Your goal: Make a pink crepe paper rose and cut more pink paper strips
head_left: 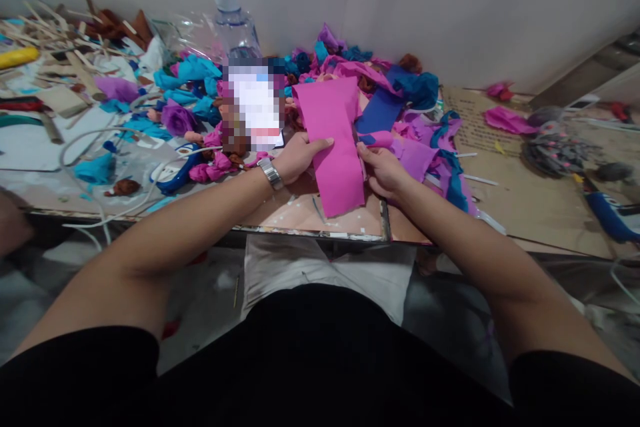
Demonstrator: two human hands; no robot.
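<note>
A long bright pink strip (336, 170), crepe paper or thin cloth, stands out in front of me, its lower end near the table's front edge. My left hand (296, 159) is closed on its left edge, thumb lying on top and the other fingers hidden beneath. On the opposite side my right hand (384, 170) pinches the strip's right edge between thumb and curled fingers. Just above that hand lies a smaller pink piece (377, 139), beside a dark blue sheet (379, 111). A purple piece (415, 159) rests to the right.
Crumpled coloured flowers (193, 73) crowd the table's back and left. A clear bottle (236, 30) stands behind a phone with a blurred screen (256, 107). Blue-handled tools with white cords (175, 170) lie left and right. Wooden sticks (55, 47) heap far left; cardboard (493, 167) covers the right.
</note>
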